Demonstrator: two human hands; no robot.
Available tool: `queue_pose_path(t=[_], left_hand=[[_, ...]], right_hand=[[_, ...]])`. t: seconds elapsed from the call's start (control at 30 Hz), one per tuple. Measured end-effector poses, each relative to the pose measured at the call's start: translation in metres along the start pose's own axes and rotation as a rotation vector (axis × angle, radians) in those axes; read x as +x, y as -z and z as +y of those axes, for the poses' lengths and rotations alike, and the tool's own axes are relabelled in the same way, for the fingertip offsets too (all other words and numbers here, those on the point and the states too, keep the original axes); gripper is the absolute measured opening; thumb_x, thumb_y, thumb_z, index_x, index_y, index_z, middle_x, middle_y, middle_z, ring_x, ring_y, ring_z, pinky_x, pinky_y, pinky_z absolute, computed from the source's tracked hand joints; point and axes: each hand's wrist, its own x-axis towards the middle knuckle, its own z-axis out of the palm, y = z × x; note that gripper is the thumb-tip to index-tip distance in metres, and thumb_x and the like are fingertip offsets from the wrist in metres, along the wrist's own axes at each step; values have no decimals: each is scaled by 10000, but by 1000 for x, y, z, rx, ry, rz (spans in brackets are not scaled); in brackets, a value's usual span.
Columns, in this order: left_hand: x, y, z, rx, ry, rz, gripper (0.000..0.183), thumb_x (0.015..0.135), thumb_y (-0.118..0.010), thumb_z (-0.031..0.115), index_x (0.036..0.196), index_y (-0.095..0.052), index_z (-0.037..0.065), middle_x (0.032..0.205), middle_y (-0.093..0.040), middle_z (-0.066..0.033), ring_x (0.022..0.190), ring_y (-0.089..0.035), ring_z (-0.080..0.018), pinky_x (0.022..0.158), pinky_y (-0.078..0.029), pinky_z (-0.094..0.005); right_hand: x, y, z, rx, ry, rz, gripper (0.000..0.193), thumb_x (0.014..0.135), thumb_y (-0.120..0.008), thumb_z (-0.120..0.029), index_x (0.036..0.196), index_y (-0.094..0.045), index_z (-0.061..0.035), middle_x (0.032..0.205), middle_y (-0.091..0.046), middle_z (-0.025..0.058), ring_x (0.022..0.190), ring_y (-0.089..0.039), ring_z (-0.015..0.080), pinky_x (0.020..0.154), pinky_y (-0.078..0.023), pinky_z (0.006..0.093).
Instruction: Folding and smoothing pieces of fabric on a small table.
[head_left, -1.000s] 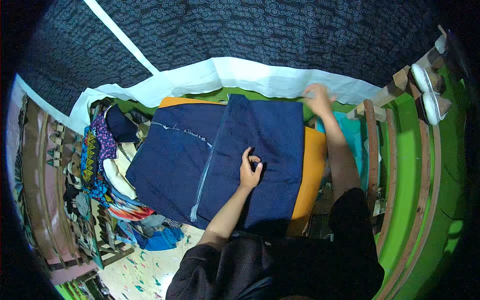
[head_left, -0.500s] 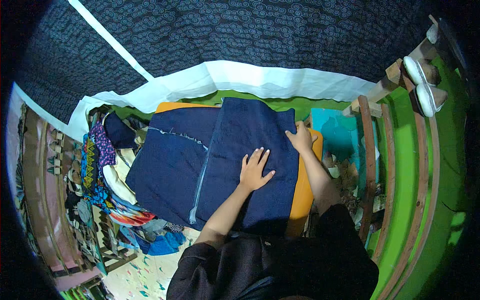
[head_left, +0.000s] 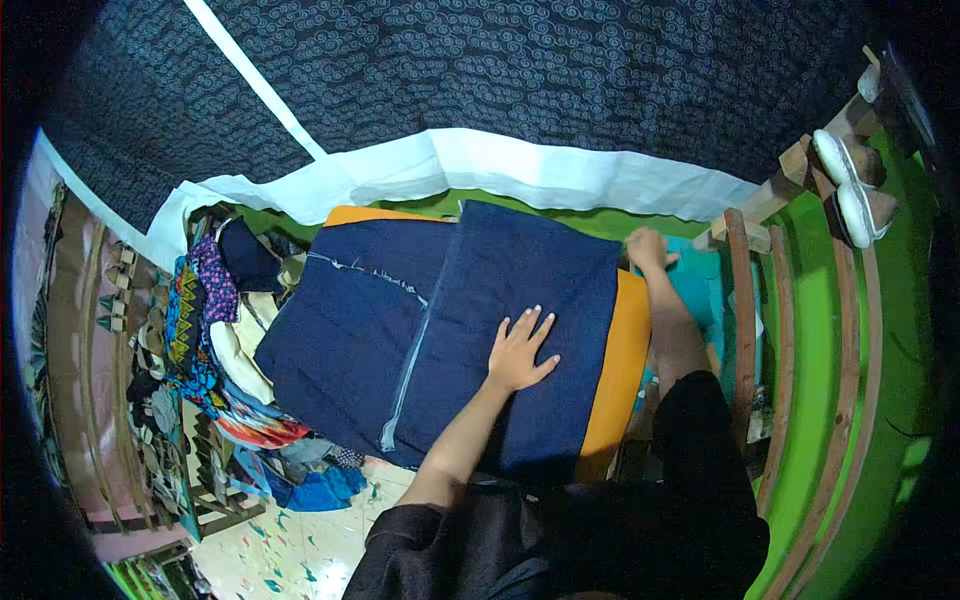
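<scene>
Moved since half a second ago: right hand (head_left: 650,248) has been shifted from the right edge of the navy cloth (head_left: 540,270) to just beside its upper right corner.
Navy cloth: spread over an orange tabletop (head_left: 618,350), which is left exposed along the right side and at the upper left; crossed by a pale-edged line, with frayed whitish threads on its left part.
Left hand (head_left: 520,355): laid palm down on the cloth's right part, fingers extended and spread; nothing is grasped.
Right hand, state: partly curled; whether any cloth is gripped cannot be told.
Garment pile (head_left: 215,285): heaped against the cloth's left side, mixed prints.
Teal surface (head_left: 708,300): set beyond the tabletop's right edge.
Wooden rails (head_left: 742,330): ranged farther right, before a green wall (head_left: 815,350).
White band (head_left: 520,160): hung beyond the table, bordering dark swirl-patterned fabric (head_left: 450,70).
Floor (head_left: 300,560): pale, strewn with small scraps, lower left.
</scene>
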Motion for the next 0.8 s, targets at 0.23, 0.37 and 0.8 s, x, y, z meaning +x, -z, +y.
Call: queue_pose_path(t=[0.23, 0.37, 0.8], left_hand=[[13, -13, 3, 131, 45, -11, 623, 802, -441, 518, 1340, -319, 228, 1398, -257, -113, 1282, -257, -252, 996, -187, -549], [16, -6, 2, 97, 30, -46, 595, 818, -447, 481, 1337, -323, 217, 1398, -260, -108, 1289, -246, -250, 1007, -173, -541], [-139, 68, -64, -7, 220, 197, 493, 781, -534, 227, 1247, -428, 103, 1278, -413, -112, 1213, -351, -274, 982, -229, -520]], right_hand=[[-109, -25, -5, 148, 569, 339, 390, 826, -505, -304, 1186, -452, -162, 1237, -418, 103, 1147, -382, 275, 865, -204, 618], [-168, -46, 15, -141, 694, 89, 456, 842, -455, -351, 1269, -387, -205, 1340, -329, 97, 1243, -289, 279, 918, -153, 630], [-327, -68, 35, 14, -113, -73, 635, 817, -484, -477, 1258, -385, -31, 1270, -390, 189, 1215, -291, 329, 944, -72, 635]])
